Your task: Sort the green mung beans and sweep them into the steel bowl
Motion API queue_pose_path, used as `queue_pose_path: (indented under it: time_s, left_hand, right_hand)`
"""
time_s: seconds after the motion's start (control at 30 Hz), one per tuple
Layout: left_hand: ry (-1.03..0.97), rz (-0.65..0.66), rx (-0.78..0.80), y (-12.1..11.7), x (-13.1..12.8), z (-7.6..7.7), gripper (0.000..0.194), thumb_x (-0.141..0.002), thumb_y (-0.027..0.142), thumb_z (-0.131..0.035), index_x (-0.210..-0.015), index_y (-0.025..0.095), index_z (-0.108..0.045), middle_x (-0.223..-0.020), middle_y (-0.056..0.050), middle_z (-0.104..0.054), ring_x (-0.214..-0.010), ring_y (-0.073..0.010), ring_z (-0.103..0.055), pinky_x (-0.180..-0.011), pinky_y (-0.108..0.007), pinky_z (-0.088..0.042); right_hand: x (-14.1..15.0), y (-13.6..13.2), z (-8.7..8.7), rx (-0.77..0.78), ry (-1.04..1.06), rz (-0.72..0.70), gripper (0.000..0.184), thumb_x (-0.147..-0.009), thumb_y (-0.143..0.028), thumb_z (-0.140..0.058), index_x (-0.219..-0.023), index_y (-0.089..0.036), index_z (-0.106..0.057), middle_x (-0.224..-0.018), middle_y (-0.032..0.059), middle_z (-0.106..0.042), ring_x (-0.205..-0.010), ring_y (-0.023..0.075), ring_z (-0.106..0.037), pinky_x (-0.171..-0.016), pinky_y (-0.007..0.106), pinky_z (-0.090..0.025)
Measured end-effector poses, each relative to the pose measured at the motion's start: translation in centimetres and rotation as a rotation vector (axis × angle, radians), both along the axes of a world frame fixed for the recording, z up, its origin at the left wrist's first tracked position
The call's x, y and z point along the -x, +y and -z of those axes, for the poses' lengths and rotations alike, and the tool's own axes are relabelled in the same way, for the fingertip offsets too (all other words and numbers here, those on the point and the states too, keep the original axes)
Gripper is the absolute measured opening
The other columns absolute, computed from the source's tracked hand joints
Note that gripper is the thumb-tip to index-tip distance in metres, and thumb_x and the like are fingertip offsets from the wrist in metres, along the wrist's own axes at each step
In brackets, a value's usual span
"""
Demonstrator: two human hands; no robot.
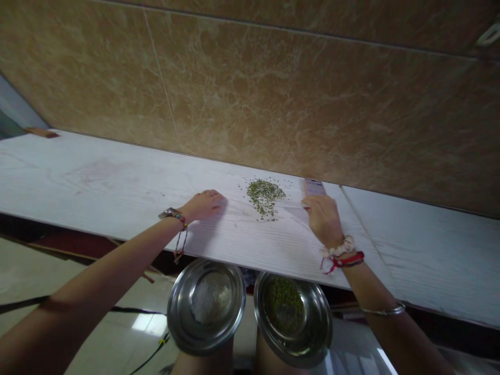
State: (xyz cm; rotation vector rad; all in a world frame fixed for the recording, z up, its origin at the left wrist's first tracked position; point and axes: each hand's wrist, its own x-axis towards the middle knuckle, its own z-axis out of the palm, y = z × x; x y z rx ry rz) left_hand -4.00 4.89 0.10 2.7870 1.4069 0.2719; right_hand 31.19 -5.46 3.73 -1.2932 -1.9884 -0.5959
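- Head view, left hand: the left hand [205, 204] is reaching in over the table [117, 187] with the palm facing down. The fingers are curving loosely and lying close together; whether they are holding anything cannot be told.
- Head view, right hand: the right hand [323, 216] is bending its fingers to a narrow form at the near end of a pale flat item [314, 187]. Whether it is gripping this item cannot be told.
- Head view, beans: a pile of green beans [263, 195] is lying on the table between the two hands, apart from both. Loose beans are scattering around its edges.
- Head view, wrists: a metal band [171, 212] and a beaded cord [180, 242] are circling the left wrist. A cream hair tie [344, 245] and a red cord [353, 259] are circling the right wrist; a bangle [386, 311] is sitting farther up that forearm.
- Head view, bowls: two metal bowls are standing side by side below the table's near edge, above the person's legs [207, 362]. The left bowl [177, 317] is containing whitish matter [211, 299], too unclear to identify; the right bowl [318, 317] is containing more beans [283, 299].
- Head view, surroundings: a brown tiled wall [250, 94] is rising along the table's far edge. A small brown block [41, 132] is lying at the table's left end. A dark cable [150, 358] is running across the floor [121, 341].
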Motion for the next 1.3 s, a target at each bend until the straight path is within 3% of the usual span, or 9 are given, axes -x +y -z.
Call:
queue_pose_path:
  time_s: [0.2,0.47,0.67,0.83,1.0,1.13,1.3]
  left_hand:
    - [0.166,-0.078,-0.004,0.9,-2.0,-1.0,0.032,-0.093,0.031,-0.040,-0.118,0.020,-0.057,-0.128,-0.009,-0.057,-0.118,-0.0240,-0.052,-0.094,-0.037,-0.046]
    - [0.030,-0.071,-0.022,3.3,-4.0,0.1,0.039,-0.095,0.032,-0.040,-0.130,0.016,-0.049,-0.140,-0.013,-0.048,-0.133,-0.0249,-0.040,-0.106,-0.041,-0.037]
    - [-0.084,-0.131,-0.005,4.3,-4.9,1.4,0.045,-0.096,0.037,-0.040,-0.134,0.015,-0.046,-0.147,-0.014,-0.040,-0.138,-0.0274,-0.033,-0.109,-0.042,-0.033]
    - [-0.172,-0.089,-0.053,4.4,-4.5,1.9,0.046,-0.094,0.040,-0.044,-0.133,0.017,-0.049,-0.148,-0.012,-0.039,-0.140,-0.0300,-0.028,-0.111,-0.045,-0.031]
    - [-0.160,-0.089,-0.056,4.0,-4.7,1.8,0.044,-0.094,0.037,-0.044,-0.131,0.015,-0.050,-0.147,-0.012,-0.041,-0.140,-0.0297,-0.029,-0.113,-0.045,-0.029]
    - [-0.151,-0.076,-0.025,3.5,-4.9,1.3,0.046,-0.093,0.036,-0.043,-0.132,0.012,-0.049,-0.147,-0.015,-0.040,-0.138,-0.0290,-0.034,-0.112,-0.041,-0.031]
    - [-0.177,0.048,0.016,2.5,-4.7,1.2,0.055,-0.091,0.041,-0.045,-0.138,0.013,-0.041,-0.148,-0.013,-0.040,-0.133,-0.0254,-0.042,-0.111,-0.038,-0.033]
  right_hand:
    - [-0.2,0.1,2.2,-0.102,-0.010,-0.064,0.029,-0.089,-0.010,-0.038,-0.086,-0.023,-0.064,-0.078,0.0031,-0.069,-0.082,0.0184,-0.058,-0.082,0.035,-0.037]
    - [-0.7,0.2,4.2,-0.097,0.020,-0.080,0.031,-0.088,-0.010,-0.038,-0.088,-0.024,-0.066,-0.080,0.0043,-0.070,-0.083,0.0180,-0.061,-0.082,0.036,-0.040]
    - [-0.5,0.2,4.4,-0.080,0.012,-0.143,0.033,-0.089,-0.010,-0.038,-0.093,-0.025,-0.067,-0.083,0.0038,-0.070,-0.085,0.0180,-0.061,-0.083,0.036,-0.043]
    - [-0.5,-0.1,4.4,-0.093,0.006,-0.179,0.032,-0.087,-0.008,-0.039,-0.091,-0.025,-0.066,-0.080,0.0031,-0.069,-0.083,0.0179,-0.060,-0.082,0.036,-0.041]
    - [-0.4,-0.2,4.3,-0.142,0.008,-0.145,0.031,-0.087,-0.007,-0.039,-0.092,-0.024,-0.065,-0.082,0.0035,-0.070,-0.083,0.0177,-0.061,-0.082,0.036,-0.040]
    - [-0.5,0.0,4.4,-0.059,0.008,-0.135,0.034,-0.087,-0.008,-0.039,-0.096,-0.024,-0.066,-0.086,0.0045,-0.070,-0.087,0.0185,-0.060,-0.084,0.037,-0.040]
    - [-0.7,-0.1,4.5,-0.049,-0.004,-0.120,0.033,-0.087,-0.009,-0.038,-0.091,-0.025,-0.066,-0.082,0.0040,-0.069,-0.085,0.0182,-0.061,-0.084,0.037,-0.041]
